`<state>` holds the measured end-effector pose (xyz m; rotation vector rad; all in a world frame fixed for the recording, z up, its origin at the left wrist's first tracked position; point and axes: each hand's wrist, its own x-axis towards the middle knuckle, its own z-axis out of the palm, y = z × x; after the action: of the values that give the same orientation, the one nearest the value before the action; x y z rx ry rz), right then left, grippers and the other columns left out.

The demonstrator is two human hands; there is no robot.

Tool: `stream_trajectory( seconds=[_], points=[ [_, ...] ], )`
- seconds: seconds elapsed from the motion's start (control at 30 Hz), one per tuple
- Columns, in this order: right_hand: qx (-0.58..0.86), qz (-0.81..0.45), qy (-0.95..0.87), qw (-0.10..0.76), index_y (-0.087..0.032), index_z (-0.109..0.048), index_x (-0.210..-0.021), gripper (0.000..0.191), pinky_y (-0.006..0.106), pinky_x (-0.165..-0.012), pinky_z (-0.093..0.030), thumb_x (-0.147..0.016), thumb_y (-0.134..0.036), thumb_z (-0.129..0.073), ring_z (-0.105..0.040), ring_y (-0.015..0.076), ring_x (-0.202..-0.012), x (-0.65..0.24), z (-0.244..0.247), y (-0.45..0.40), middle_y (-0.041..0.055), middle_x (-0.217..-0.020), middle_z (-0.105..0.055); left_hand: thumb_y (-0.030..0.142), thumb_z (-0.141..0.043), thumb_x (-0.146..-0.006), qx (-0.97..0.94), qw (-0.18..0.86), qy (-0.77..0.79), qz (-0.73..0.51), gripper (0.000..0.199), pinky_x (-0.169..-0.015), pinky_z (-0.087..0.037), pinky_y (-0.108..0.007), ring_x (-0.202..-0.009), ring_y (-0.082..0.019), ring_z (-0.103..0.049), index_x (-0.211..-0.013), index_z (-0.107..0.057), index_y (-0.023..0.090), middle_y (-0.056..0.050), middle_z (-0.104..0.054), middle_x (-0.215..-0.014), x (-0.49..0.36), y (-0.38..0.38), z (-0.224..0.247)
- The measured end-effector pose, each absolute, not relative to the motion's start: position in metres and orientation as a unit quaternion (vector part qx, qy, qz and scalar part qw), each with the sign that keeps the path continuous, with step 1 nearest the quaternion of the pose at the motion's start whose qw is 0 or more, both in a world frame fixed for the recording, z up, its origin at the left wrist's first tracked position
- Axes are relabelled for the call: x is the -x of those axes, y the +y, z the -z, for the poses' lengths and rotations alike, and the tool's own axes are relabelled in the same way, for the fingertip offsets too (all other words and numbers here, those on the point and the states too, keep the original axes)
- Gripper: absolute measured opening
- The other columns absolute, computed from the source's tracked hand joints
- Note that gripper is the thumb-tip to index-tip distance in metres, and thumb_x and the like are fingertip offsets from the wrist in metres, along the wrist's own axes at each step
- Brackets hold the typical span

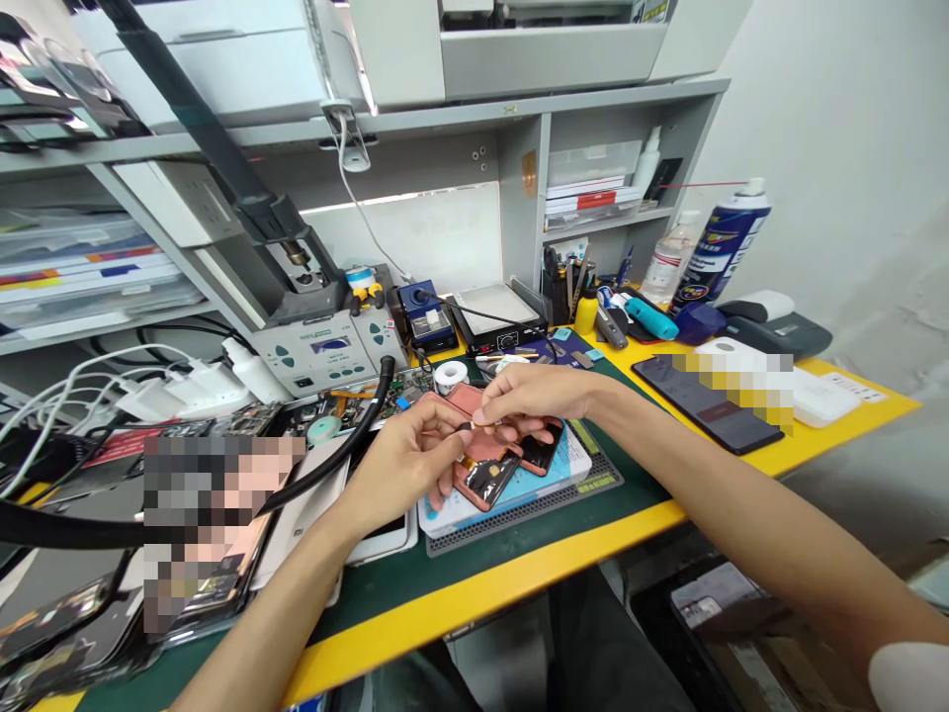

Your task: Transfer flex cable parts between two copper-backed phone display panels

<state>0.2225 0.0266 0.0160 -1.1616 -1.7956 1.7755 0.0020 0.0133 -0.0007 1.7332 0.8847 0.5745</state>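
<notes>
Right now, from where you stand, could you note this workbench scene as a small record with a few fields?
Place: repair bench with a yellow edge
Left hand: pinches a small thin part, too small to identify
Right hand: pinches the same part
Below hands: copper-pink phone panels on a pale blue card
Behind: rework station
Right side: dark smartphone, spray can

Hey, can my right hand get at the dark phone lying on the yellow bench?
Probably yes. Your right hand is close to the dark phone, and nothing appears to stand between them on the yellow bench. It would likely need to release the small part it seems to pinch first.
</notes>
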Motion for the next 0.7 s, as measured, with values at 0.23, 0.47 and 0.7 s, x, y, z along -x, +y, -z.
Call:
stream_trajectory(
  seconds=[0.23, 0.47, 0.7],
  points=[
    [0.416, -0.624, -0.638, 0.174, -0.012, -0.06, -0.063, 0.036, 0.016, -0.03, -0.036, -0.08, -0.042, -0.07, -0.038, 0.004, -0.034, -0.2244, -0.0137, 0.0294, -0.0011, -0.055, -0.059, 0.037, -0.06, -0.091, -0.721, 0.533, 0.37, -0.242, 0.021, -0.036, -0.047, -0.022, -0.037, -0.013, -0.055, -0.096, -0.054, 0.018, 0.005, -0.059, -0.051, -0.0011, 0.0147, 0.0022],
    [0.41, -0.621, -0.647, 0.167, -0.012, -0.06, -0.064, 0.031, 0.014, -0.03, -0.031, -0.083, -0.035, -0.067, -0.039, 0.0035, -0.034, -0.2273, -0.0139, 0.0303, -0.0014, -0.053, -0.058, 0.038, -0.06, -0.091, -0.721, 0.538, 0.366, -0.24, 0.022, -0.036, -0.048, -0.023, -0.038, -0.013, -0.055, -0.098, -0.055, 0.017, 0.003, -0.061, -0.053, 0.0001, 0.016, 0.0035],
    [0.409, -0.635, -0.63, 0.179, -0.013, -0.06, -0.068, 0.031, 0.016, -0.03, -0.037, -0.083, -0.038, -0.07, -0.039, 0.0041, -0.034, -0.2277, -0.0102, 0.0325, -0.0016, -0.058, -0.061, 0.037, -0.063, -0.09, -0.718, 0.537, 0.37, -0.243, 0.023, -0.036, -0.048, -0.023, -0.037, -0.013, -0.056, -0.096, -0.056, 0.016, 0.002, -0.062, -0.052, 0.002, 0.0166, 0.0048]
  ],
)
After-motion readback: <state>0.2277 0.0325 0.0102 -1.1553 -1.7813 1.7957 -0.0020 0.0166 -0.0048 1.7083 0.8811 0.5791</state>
